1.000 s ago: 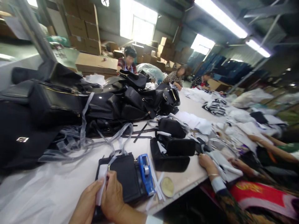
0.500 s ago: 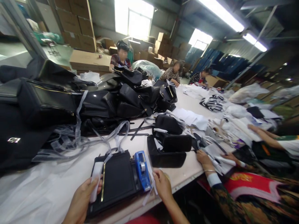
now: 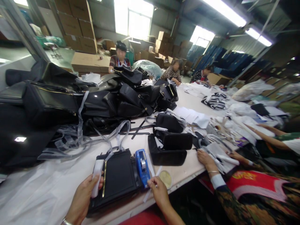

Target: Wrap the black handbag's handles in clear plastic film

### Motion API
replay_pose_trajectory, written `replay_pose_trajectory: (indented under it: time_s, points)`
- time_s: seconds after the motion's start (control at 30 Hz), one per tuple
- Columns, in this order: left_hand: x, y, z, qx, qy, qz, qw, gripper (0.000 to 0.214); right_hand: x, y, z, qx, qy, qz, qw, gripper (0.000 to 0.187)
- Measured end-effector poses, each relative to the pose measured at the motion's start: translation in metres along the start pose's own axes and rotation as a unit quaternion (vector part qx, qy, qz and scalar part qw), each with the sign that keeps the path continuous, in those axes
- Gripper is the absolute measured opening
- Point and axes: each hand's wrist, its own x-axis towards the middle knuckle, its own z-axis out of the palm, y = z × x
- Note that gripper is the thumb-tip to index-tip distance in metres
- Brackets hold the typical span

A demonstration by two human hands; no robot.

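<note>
A flat black bag with a gold zip lies at the near table edge. My left hand grips its left end, thumb pressing a white paper wrap against it. A blue tape dispenser rests on the bag's right side. My right hand is closed just right of the dispenser, pinching a thin white strip beside it. A small round tin sits on the table close to that hand.
A big heap of black bags fills the left and middle of the table. Stacked black pouches lie right of my bag. A co-worker's hand handles white paper at right. Other people sit across the table. Clear plastic sheet covers the near left.
My right hand left the bag's left end, crossed to the right of the tape dispenser and took hold of a white strip. The left hand kept its grip on the bag.
</note>
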Motion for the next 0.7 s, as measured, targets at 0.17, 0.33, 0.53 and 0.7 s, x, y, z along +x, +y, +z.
replay_pose_trajectory:
  time_s: [0.17,0.33,0.53,0.7]
  points:
    - [0.001,0.000,-0.002,0.001,-0.021,0.001,1.000,0.054,-0.028,0.009,0.007,0.131,-0.027,0.101,0.986,0.045]
    - [0.002,0.001,-0.002,0.002,-0.024,0.000,1.000,0.052,-0.027,0.031,0.017,0.107,-0.035,0.149,0.982,0.050]
    - [0.009,-0.005,-0.007,0.008,-0.059,0.016,0.998,0.042,-0.014,0.037,0.005,0.008,-0.042,0.091,0.995,0.035]
    - [0.011,-0.008,-0.008,0.005,-0.070,0.047,0.996,0.040,-0.020,0.044,-0.012,-0.185,-0.038,0.003,0.982,0.026]
